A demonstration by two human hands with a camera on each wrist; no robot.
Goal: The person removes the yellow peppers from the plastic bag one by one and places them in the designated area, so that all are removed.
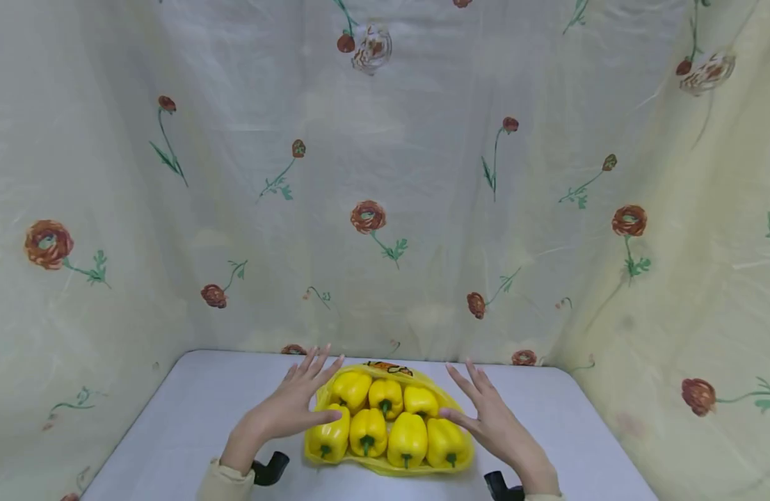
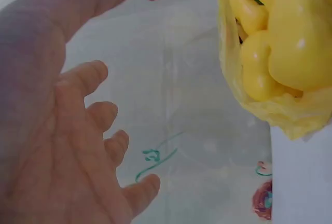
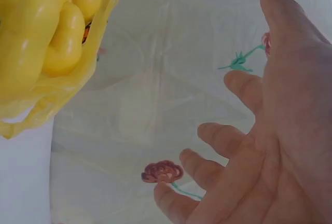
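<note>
Left grip, right grip: spread | peppers in bag | print illegible

The peppers and bag are yellow, the pale cloth red-flowered

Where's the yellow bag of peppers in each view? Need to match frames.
Head: the yellow bag is low centre, between the left hand and right hand.
Left wrist: upper right corner, cut off by the frame.
Right wrist: upper left corner, also cut off.
Shared landmark: the white tabletop, lower right in left wrist, lower left in right wrist.
</note>
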